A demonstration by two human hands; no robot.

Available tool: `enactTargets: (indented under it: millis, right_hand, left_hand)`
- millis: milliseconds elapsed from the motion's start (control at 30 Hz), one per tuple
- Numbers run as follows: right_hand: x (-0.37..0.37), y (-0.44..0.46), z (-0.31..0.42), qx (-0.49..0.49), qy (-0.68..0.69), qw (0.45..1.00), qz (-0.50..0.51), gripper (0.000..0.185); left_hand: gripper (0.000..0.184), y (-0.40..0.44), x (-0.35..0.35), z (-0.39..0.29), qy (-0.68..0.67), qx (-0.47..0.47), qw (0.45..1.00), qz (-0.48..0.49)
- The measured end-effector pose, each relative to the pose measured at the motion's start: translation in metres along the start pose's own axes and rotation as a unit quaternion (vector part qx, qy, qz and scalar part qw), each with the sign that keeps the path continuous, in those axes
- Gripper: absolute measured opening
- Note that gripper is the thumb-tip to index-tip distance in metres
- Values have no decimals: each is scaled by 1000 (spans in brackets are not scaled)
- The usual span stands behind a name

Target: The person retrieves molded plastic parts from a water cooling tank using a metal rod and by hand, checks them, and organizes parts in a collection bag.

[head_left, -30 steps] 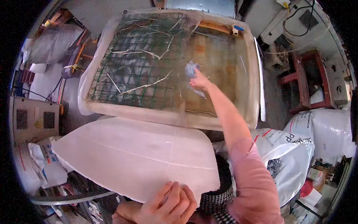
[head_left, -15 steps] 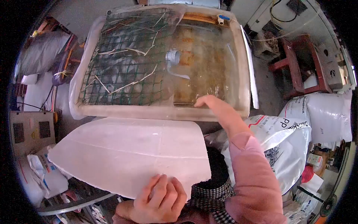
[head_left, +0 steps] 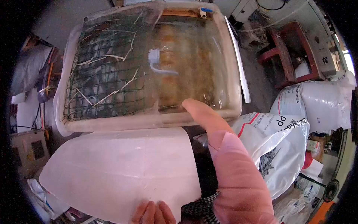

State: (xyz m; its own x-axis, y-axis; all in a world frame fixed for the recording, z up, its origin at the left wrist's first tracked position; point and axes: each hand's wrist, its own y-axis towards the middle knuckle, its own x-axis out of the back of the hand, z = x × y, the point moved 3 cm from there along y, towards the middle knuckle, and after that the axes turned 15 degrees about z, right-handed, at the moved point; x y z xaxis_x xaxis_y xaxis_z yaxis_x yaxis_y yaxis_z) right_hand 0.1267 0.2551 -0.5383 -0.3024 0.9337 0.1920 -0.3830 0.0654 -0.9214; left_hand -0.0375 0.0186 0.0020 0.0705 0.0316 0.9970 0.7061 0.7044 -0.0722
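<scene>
Grip of right hand (head_left: 192, 107) unclear, now off grey piece (head_left: 154, 56), beside tub's near rim (head_left: 171, 119)

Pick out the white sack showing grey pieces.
The PP-printed sack beside the pink right sleeve: grey pieces show in its mouth; the bulging sack behind it shows none.

The water-filled tub (head_left: 160, 120) carries green mesh (head_left: 112, 80) and a pale piece (head_left: 153, 57).

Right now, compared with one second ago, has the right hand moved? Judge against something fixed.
Yes: judged against the tank, the right hand has drawn back towards the person, from mid-tank to its near rim.
</scene>
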Motion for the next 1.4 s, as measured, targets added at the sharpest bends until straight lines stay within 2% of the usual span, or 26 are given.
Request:
enactTargets:
  millis: [333, 700, 933, 1000, 1067, 1167, 1267, 1367, 1400]
  right_hand:
    - [3, 27, -21, -9, -17, 1000, -17, 40]
    - [2, 55, -26, 9, -51, 997, -62, 37]
    - [1, 53, -31, 16, -133, 988, -81, 35]
    - [9, 18, -20, 25, -185, 982, 6, 37]
    - [28, -37, -11, -25, -18, 982, -187, 35]
    - [56, -126, 23, -1, -47, 978, -205, 31]
    - [74, -126, 12, -5, -113, 972, -204, 30]
    - [97, -153, 16, -25, -167, 960, -225, 29]
    - [105, -166, 17, -2, -187, 954, -237, 29]
  left_hand:
    - [10, -5, -21, -5, 110, 29, 993, -18]
    - [9, 4, -30, 3, 120, 16, 992, -45]
    - [8, 0, -36, -1, 135, 14, 988, -68]
    - [8, 7, -27, 8, 125, -10, 990, -64]
    - [7, 10, -19, 12, 118, -34, 990, -61]
    - [14, 11, -14, 4, 124, -23, 991, -33]
    - [9, 13, -15, -1, 26, 10, 999, 34]
    - [13, 15, -18, 1, 77, 6, 997, -1]
    - [13, 17, -18, 0, 72, 22, 997, -8]
